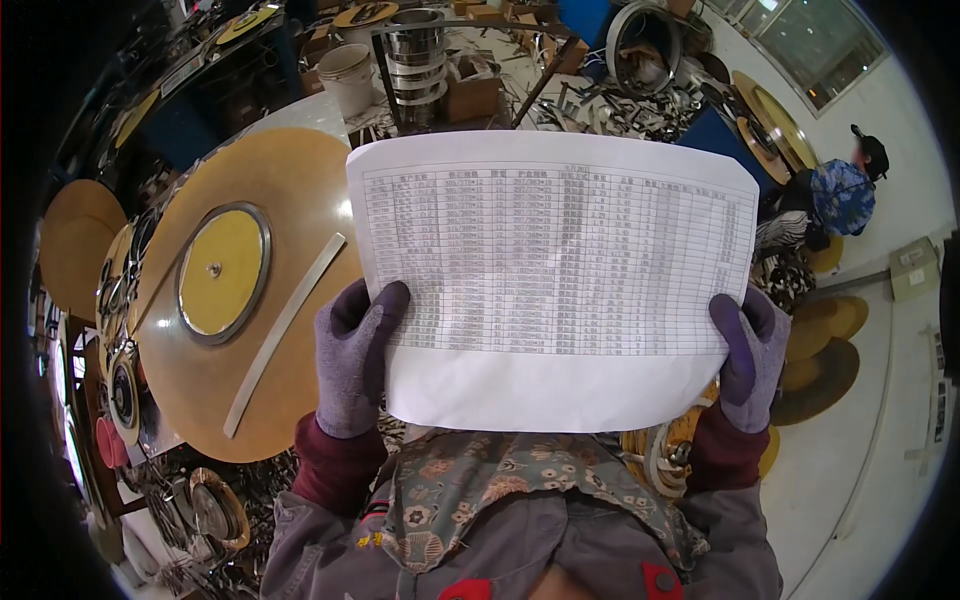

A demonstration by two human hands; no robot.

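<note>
A white sheet of paper [480, 392] with a printed table is stretched out between my two gloved hands, facing me. My left hand [357, 350], in a purple-grey work glove, pinches its left edge, thumb on the front. At the opposite edge my right hand [750, 352] grips in the same way, thumb on the front. The fingers behind the sheet are hidden. Left of the paper, a large tan disc [300, 190] lies on a table, bearing a smaller yellow disc [225, 275] with a metal rim and a narrow metal strip [287, 332].
Behind the paper are a white bucket [346, 80], stacked metal rings [416, 70] and a heap of metal scraps [600, 108]. A person in blue camouflage [842, 195] is at the far right, near large round discs [780, 118]. More discs [815, 380] lean by the right wall.
</note>
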